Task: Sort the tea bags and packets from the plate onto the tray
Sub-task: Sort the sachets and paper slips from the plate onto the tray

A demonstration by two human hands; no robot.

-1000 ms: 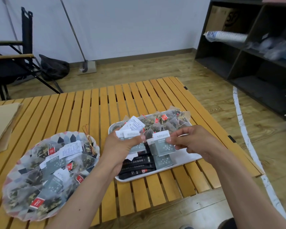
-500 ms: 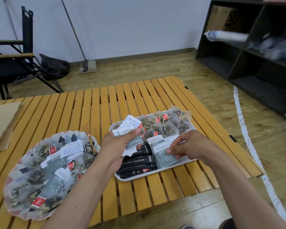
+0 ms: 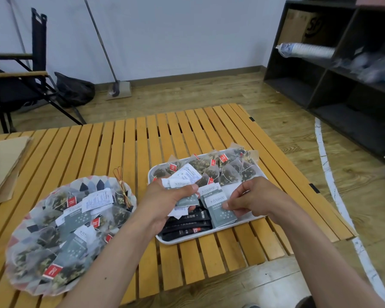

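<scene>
Nearest, on the left part of the slatted table (image 3: 142,134), the plate (image 3: 87,185) holds a loose heap of mesh tea bags and grey packets, so in my judgement the sorting is well short of done.

To its right sits the white tray (image 3: 187,240). Black stick packets (image 3: 185,225) lie side by side in its near left corner. Just to their right, along the near edge, is a small stack of grey packets.

The right hand (image 3: 251,196) rests on that stack, thumb and fingertips pinching the top grey packet (image 3: 220,210) at its right edge. The packet lies flat, its long axis running near to far with a slight lean, white header toward the tray's far edge.

The left hand (image 3: 165,203) hovers above the tray's left side, fingers curled round a fanned bundle of packets (image 3: 182,183), which juts up and to the right. This is what the next move likely turns on. The bundle sits just left of the stack and slightly beyond it, and the right hand is the nearer one to both. A short reach leftward would probably take the next packet, which would need turning to match the stack's axis.

Along the tray's far edge, the sorted tea bags (image 3: 227,167) crowd together, their red tags showing.
</scene>
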